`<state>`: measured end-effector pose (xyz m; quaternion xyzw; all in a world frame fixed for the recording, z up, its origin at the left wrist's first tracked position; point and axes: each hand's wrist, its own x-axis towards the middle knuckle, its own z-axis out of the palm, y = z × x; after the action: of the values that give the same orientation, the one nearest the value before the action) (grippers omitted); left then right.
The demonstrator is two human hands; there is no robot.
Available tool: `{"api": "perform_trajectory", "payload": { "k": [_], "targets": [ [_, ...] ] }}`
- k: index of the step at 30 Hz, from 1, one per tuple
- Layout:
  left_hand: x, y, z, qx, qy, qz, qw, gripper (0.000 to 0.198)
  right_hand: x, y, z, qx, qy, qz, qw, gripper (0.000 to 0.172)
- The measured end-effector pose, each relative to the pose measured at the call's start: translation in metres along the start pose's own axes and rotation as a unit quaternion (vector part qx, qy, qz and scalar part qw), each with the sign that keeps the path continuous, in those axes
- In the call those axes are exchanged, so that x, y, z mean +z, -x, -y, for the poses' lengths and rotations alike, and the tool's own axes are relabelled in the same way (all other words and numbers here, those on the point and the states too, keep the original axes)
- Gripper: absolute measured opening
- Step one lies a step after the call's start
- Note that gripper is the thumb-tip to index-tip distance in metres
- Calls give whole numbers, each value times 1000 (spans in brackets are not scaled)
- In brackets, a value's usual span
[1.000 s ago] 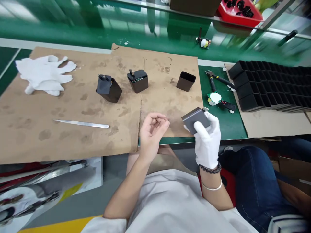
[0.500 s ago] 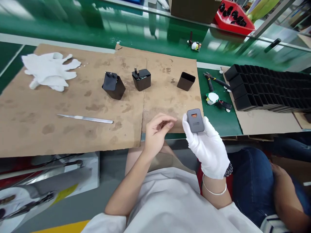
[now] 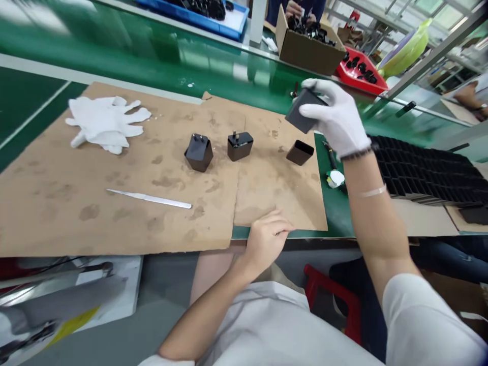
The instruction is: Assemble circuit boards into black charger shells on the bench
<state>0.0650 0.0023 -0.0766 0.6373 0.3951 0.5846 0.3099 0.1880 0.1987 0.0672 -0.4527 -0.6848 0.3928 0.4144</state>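
My right hand (image 3: pixel 337 118), in a white glove, is stretched far forward over the back edge of the cardboard mat (image 3: pixel 114 173) and grips a dark grey charger block (image 3: pixel 302 113). My bare left hand (image 3: pixel 267 236) rests loosely curled on the mat's front edge, holding nothing that I can see. On the mat stand two black charger bodies with plug pins (image 3: pixel 199 151) (image 3: pixel 240 145) and an empty black shell (image 3: pixel 300 152).
A metal blade (image 3: pixel 149 199) and a spare white glove (image 3: pixel 107 122) lie on the mat's left. Pliers and a small circuit part (image 3: pixel 334 178) lie right of the mat, beside rows of black shells (image 3: pixel 427 168). Behind run a green conveyor (image 3: pixel 160 53), a cardboard box (image 3: pixel 305 43) and a red tray (image 3: pixel 360 71).
My right hand has lifted the charger block from in front of me and carried it forward towards the conveyor. My left hand dropped onto the mat's front edge. The view tilted upward.
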Motion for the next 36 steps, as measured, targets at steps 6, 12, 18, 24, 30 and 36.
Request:
{"api": "perform_trajectory", "payload": {
  "k": [6,12,18,24,30,36],
  "targets": [
    [-1,2,1,56,-71,26,996,29,25,-159,-55,28,298,-10,954,71],
    [4,1,-4,79,-101,14,992,33,28,-188,-83,78,356,90,927,58],
    [10,-5,-10,67,-118,26,990,32,-20,-204,-93,78,425,105,896,48],
    [10,-7,-12,47,-116,61,990,25,-17,-210,-127,87,461,125,874,53],
    [12,-8,-11,4,-112,76,991,19,0,-202,-118,78,439,83,891,41],
    [-12,-17,-30,-132,-53,141,980,19,-36,-138,-72,53,354,29,933,36]
  ]
}}
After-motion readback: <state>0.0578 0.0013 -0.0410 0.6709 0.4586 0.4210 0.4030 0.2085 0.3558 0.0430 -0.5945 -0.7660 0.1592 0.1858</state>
